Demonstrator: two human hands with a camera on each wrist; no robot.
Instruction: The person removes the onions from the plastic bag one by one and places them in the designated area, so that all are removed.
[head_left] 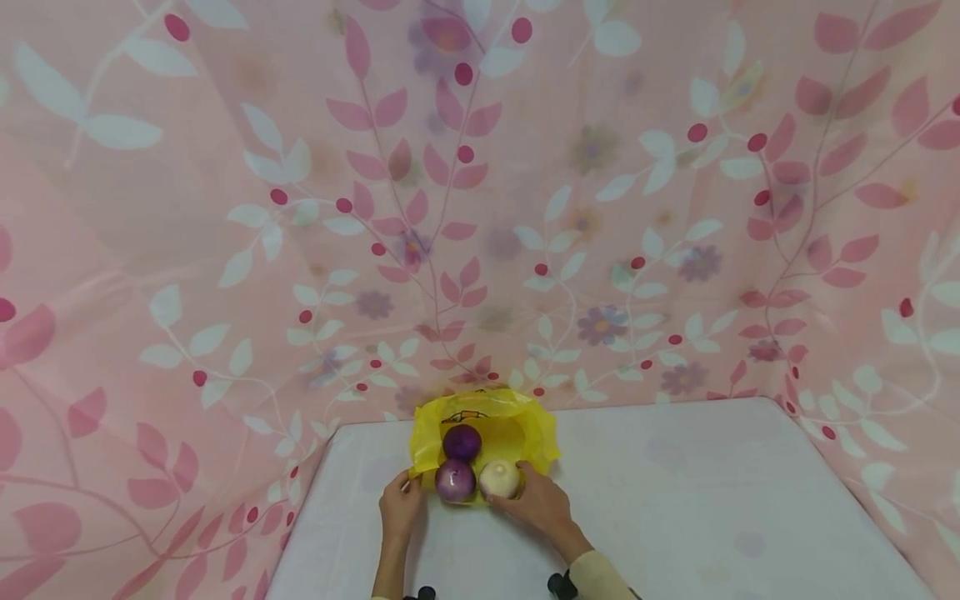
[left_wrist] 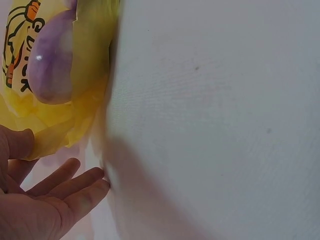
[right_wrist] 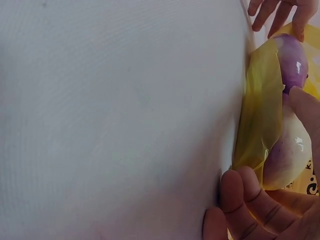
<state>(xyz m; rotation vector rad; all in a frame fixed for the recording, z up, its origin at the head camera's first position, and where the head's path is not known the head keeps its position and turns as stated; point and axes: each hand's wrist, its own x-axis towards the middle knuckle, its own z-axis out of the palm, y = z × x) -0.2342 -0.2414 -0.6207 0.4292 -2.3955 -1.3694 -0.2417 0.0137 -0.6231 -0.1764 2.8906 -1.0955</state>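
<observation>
A yellow plastic bag [head_left: 542,429] lies with its mouth toward me, several onions in its opening. Deepest inside is a dark purple onion [head_left: 462,442]. In front of it sits a lighter purple onion [head_left: 455,481], and to the right a pale onion [head_left: 499,479] with a purple flank. My left hand [head_left: 401,506] pinches the bag's left edge between thumb and index finger, the other fingers spread loosely in the left wrist view. My right hand [head_left: 542,502] grips the pale onion from the right, thumb on its near side and fingers around its far side.
The bag lies near the back edge of a table with a white cloth [head_left: 675,500]. Behind it hangs a pink curtain [head_left: 510,250] with leaves and flowers, which also runs along both sides. Printed lettering shows on the bag in the left wrist view.
</observation>
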